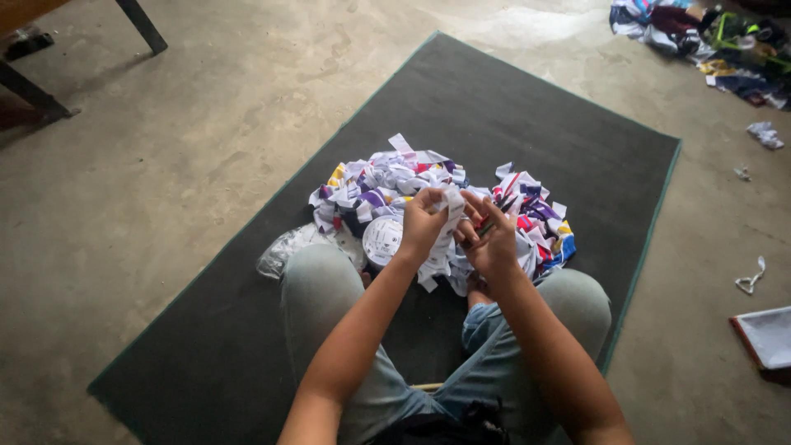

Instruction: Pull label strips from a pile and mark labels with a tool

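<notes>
head view: left hand [422, 221] and right hand [488, 239] both grasp a white fabric strip [449, 216] above the scrap pile [387, 181].

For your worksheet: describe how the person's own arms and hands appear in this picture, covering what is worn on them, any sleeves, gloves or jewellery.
Both forearms are bare up to the frame's edge: no sleeves show. The left hand and right hand wear no gloves. No watch, bracelet or ring can be made out, though the picture is too soft to rule out a thin ring. The arms are slim, the fingers bare.
</notes>
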